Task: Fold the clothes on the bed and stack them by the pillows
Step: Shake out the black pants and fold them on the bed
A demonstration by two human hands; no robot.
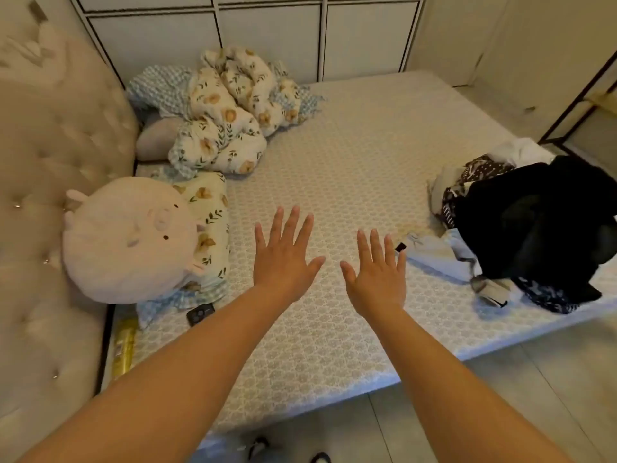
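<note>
One heap of unfolded clothes [521, 225] lies at the right end of the bed [350, 155], dark garments on top, pale ones beneath. Nothing is folded yet, so this looks like the very start. Both the left hand [283, 259] and the right hand [375, 279] hover over the bare middle of the mattress, fingers spread, holding nothing. Next, a hand likely must reach right and draw out one garment. The floral pillow [207, 228] sits left, beside a pink plush toy [130, 238].
</note>
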